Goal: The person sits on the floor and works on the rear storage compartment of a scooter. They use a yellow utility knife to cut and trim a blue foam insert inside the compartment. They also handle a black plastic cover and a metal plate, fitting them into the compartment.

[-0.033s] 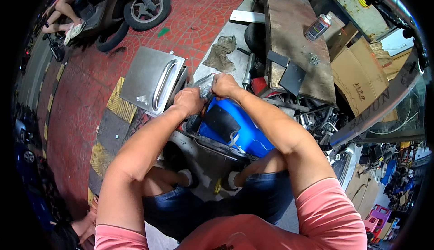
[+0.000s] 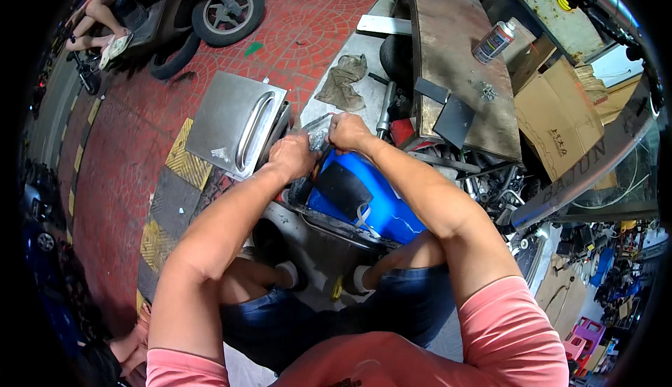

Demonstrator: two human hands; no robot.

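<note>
A grey piece (image 2: pixel 318 133) is being gripped at its right by the curled right hand (image 2: pixel 350 133) and touched at its left by the left hand (image 2: pixel 292 154), whose closure cannot be told. It is being held between both, just beyond the blue shell (image 2: pixel 388 205), outside the left edge of the bench (image 2: pixel 455 33); its long axis is being obscured.

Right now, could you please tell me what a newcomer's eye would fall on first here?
Probably the glossy bright-blue rounded body near the middle, just below the bare right hand. Next comes the square silver metal panel with a long oval outline, left of the bare left hand.
</note>
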